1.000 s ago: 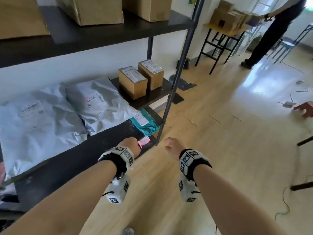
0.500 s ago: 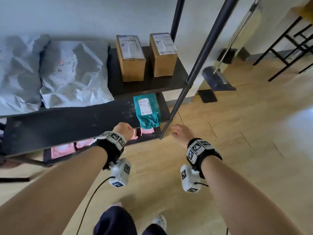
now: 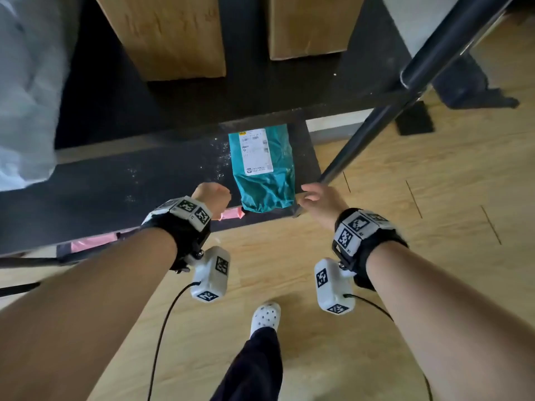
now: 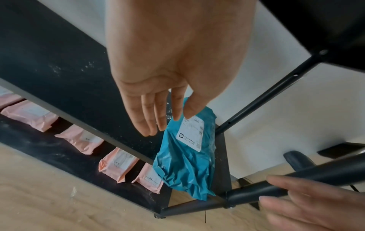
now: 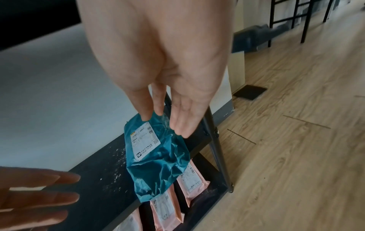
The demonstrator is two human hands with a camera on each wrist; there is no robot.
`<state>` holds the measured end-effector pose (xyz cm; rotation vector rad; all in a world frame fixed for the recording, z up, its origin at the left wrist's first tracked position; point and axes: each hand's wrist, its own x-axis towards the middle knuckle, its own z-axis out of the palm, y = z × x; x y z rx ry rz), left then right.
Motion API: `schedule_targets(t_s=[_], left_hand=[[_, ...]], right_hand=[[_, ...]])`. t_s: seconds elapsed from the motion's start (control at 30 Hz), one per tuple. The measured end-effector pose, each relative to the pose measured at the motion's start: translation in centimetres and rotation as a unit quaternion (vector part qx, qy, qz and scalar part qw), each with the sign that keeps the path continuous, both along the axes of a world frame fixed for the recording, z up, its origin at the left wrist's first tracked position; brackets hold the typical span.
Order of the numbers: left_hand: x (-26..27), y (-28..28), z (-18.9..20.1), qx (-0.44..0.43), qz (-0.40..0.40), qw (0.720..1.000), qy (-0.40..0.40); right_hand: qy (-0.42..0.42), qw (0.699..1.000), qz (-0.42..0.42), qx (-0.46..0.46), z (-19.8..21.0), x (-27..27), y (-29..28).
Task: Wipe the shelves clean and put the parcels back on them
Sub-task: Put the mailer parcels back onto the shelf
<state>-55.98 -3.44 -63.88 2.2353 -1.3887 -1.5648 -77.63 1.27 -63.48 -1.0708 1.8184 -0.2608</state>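
Below both hands, a teal parcel [image 3: 263, 172] lies on a dusty black shelf [image 3: 144, 180], its end overhanging the front edge | left hand [image 3: 212, 198] above it, fingers [image 4: 150, 112] straight, grasping nothing | right hand [image 3: 320, 202] beside a black post [image 3: 362, 140], fingers [image 5: 181, 115] loose | pink parcels [image 4: 118, 164] one shelf down.

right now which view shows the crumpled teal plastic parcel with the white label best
The left wrist view: the crumpled teal plastic parcel lies whole and near, only its top corner behind fingers. The head view shows it whole but smaller; the right wrist view shows it dimmer.
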Motion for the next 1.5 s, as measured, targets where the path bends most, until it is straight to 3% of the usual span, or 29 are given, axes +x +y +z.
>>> schedule_targets(t_s=[0.13,0.3,0.7,0.8,0.9,1.17,1.27,1.5], left_hand=[[0.2,-2.9,-5.2,0.014,-0.018,0.999,-0.024],[0.1,-6.0,-9.2,-0.004,0.034,0.999,-0.002],[-1.7,-10.4,-11.4,-0.043,0.094,0.993,0.052],[-1.9,-11.2,-11.9,-0.028,0.122,0.989,0.079],[-1.7,-11.6,-12.2,-0.006,0.127,0.989,0.076],[0.4,-8.6,-9.6,0.027,0.111,0.99,0.079],[0.9,-6.8,-7.9,0.035,0.104,0.992,0.059],[2.7,-0.8,-4.0,0.038,0.143,0.987,0.063]], right_hand=[[-0.012,1.0,-0.017,0.02,-4.5,-0.5,-3.6],[0.004,0.999,-0.048,0.018,-9.1,0.0,-6.4],[-0.003,0.992,-0.113,-0.064,-14.0,-0.1,-11.6],[-0.048,0.986,-0.149,-0.061,-14.4,-0.3,-12.2],[-0.084,0.976,-0.192,-0.054,-14.2,-0.8,-12.1],[-0.095,0.977,-0.189,-0.004,-11.1,-0.6,-9.5],[-0.113,0.982,-0.149,0.039,-8.9,-0.4,-7.9],[-0.099,0.988,-0.117,0.034,-4.5,1.2,-2.9]])
